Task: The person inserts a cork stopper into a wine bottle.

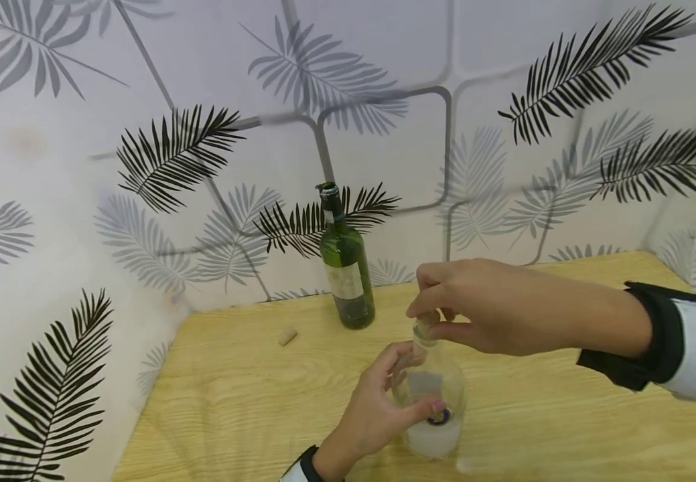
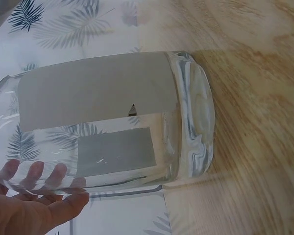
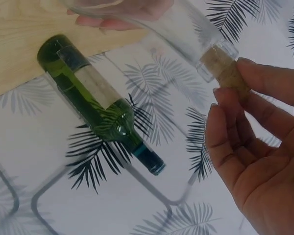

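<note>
A clear glass bottle [image 1: 435, 438] with pale labels and a small dark round emblem stands on the wooden table. My left hand [image 1: 378, 402] grips its side, thumb in front and fingers wrapped behind the glass. Over the bottle's mouth, my right hand [image 1: 492, 311] pinches a cork [image 3: 229, 74] between thumb and fingers. In the right wrist view one end of that cork sits inside the glass neck [image 3: 206, 68], while the other end sticks out into my fingertips. The left wrist view shows the thick glass base [image 2: 198, 117] close to the wood.
Behind, a green wine bottle [image 1: 348, 274] with no stopper showing stands upright near the table's back edge. Another cork [image 1: 287, 335] lies on the table [image 1: 227, 388] to its left. A wall [image 1: 378, 40] patterned with leaves rises right behind the table.
</note>
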The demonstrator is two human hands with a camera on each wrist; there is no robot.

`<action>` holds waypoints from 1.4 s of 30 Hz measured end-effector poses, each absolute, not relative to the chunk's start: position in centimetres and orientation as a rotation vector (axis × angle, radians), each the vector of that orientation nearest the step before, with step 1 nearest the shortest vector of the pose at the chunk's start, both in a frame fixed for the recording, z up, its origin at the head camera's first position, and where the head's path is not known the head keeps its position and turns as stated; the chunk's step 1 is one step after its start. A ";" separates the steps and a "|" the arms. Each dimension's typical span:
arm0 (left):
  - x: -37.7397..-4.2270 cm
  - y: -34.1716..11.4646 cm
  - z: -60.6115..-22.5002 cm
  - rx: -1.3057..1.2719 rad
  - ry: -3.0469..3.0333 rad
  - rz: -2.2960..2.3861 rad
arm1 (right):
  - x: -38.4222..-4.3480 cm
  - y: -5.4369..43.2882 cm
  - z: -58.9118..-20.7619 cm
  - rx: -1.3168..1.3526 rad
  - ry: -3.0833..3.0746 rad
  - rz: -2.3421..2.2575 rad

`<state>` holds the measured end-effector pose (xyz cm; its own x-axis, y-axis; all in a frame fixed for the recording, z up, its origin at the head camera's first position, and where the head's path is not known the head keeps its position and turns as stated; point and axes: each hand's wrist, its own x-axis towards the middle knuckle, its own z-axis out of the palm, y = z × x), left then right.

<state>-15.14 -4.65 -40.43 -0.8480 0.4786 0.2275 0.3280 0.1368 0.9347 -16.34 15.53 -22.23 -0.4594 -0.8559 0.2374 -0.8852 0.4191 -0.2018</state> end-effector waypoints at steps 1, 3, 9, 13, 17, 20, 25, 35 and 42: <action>-15.2 -4.6 -40.4 0.812 2.276 1.812 | -16.3 15.5 -22.2 1.558 -2.577 0.454; -15.2 -4.6 -40.2 0.811 2.284 1.811 | -16.1 15.4 -22.2 1.520 -2.602 0.444; -14.7 -4.8 -39.9 0.835 2.347 1.703 | -15.8 15.8 -21.7 1.511 -2.637 0.331; -14.6 -5.2 -40.0 0.875 2.369 1.650 | -15.8 16.1 -21.1 1.546 -2.674 0.281; -14.7 -5.4 -40.8 0.905 2.315 1.632 | -16.0 15.8 -21.1 1.609 -2.630 0.294; -14.8 -5.5 -41.3 0.909 2.274 1.638 | -16.3 15.5 -21.4 1.649 -2.597 0.344; -14.8 -5.5 -41.3 0.907 2.291 1.641 | -16.4 15.1 -21.7 1.591 -2.644 0.488; -15.2 -5.3 -41.2 0.961 2.284 1.635 | -16.1 15.1 -21.7 1.454 -2.647 0.426; -15.0 -5.5 -41.1 0.945 2.270 1.643 | -16.8 15.5 -21.6 1.684 -2.561 0.411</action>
<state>-15.00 -5.46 -41.11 -0.7807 0.5879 0.2117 0.3847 0.1853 0.9042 -16.77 15.46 -21.63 -0.4065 -0.8947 0.1852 -0.9077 0.3723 -0.1935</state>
